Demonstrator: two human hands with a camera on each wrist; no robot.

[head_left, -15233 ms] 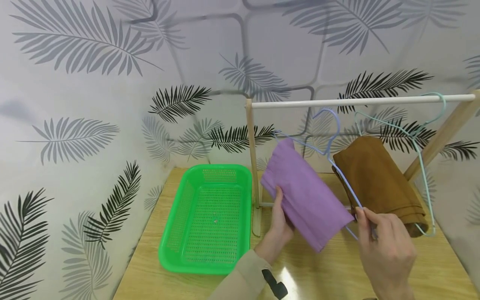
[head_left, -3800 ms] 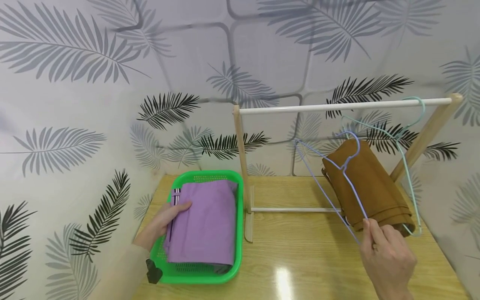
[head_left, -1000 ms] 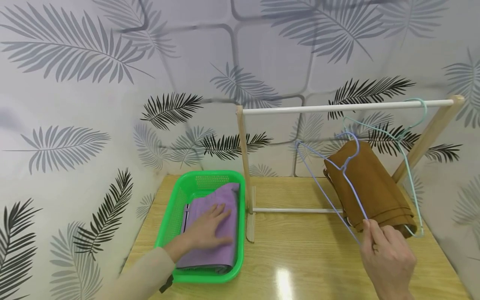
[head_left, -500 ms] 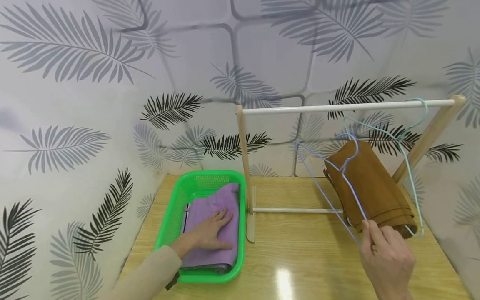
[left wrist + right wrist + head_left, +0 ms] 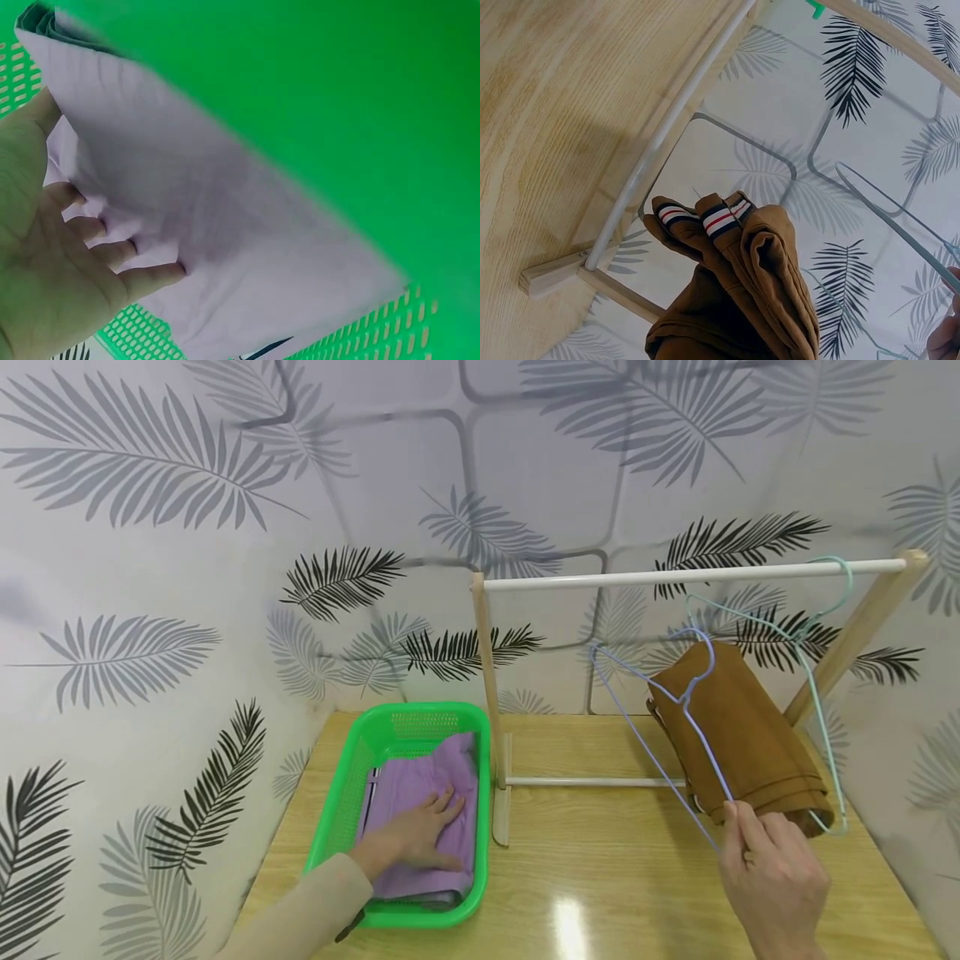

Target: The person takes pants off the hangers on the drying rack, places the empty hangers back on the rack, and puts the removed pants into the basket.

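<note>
A folded purple garment (image 5: 405, 785) lies in the green basket (image 5: 483, 802). My left hand (image 5: 416, 837) rests on it with fingers spread; in the left wrist view, the fingertips touch the purple cloth (image 5: 217, 202). Over at the right, my right hand (image 5: 776, 872) pinches the lower part of one arm of a lavender hanger (image 5: 686, 698), which carries no cloth and is off the rack. Behind it, a folded brown garment (image 5: 750, 735) hangs on a mint hanger (image 5: 822, 727). Striped trim shows on the brown garment (image 5: 727, 225) in the right wrist view.
A small rack with a white top bar (image 5: 600, 580) and wooden legs (image 5: 487, 685) stands on the wooden table (image 5: 585, 860), right of the basket. The mint hanger hooks over the bar near its right end. A leaf-patterned wall (image 5: 405, 477) rises behind.
The purple garment, earlier on the lavender hanger, now lies in the basket. Since 3.8 seconds ago my left hand has moved from its left edge onto its top. My right hand keeps the hanger.
</note>
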